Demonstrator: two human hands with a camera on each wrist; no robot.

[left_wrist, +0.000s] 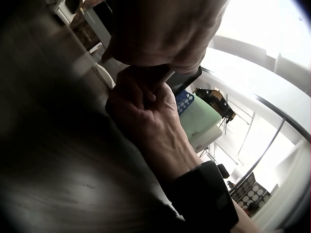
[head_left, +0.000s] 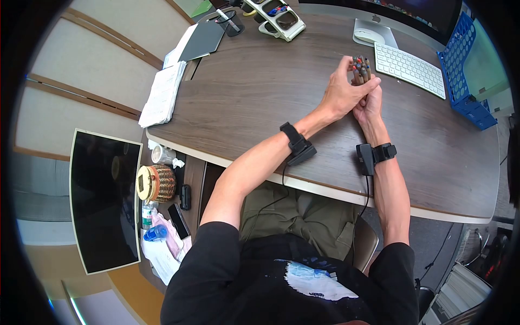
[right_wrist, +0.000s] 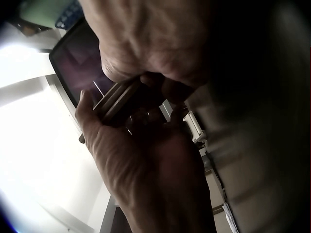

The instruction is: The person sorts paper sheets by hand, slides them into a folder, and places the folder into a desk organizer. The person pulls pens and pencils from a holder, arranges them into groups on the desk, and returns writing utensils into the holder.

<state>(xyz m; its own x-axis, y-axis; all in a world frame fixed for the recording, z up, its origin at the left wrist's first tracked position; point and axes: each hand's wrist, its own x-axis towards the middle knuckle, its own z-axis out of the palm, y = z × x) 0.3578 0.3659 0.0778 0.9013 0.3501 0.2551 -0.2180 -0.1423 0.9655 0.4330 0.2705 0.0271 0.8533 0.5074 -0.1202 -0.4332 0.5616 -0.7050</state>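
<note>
A bundle of slim pencils with red, blue and dark ends stands roughly upright between both hands, over the desk beside the keyboard. The left hand curls round its left side, fingers behind and thumb across the front. The right hand grips the lower part, close against the left one. In the right wrist view a few pencil shafts show between the left hand and the right hand. In the left wrist view the two hands hide most of the bundle.
A white keyboard lies right of the hands, with a mouse behind. A blue basket stands at the right, a white holder and pen cup at the back. Papers lie at the desk's left end.
</note>
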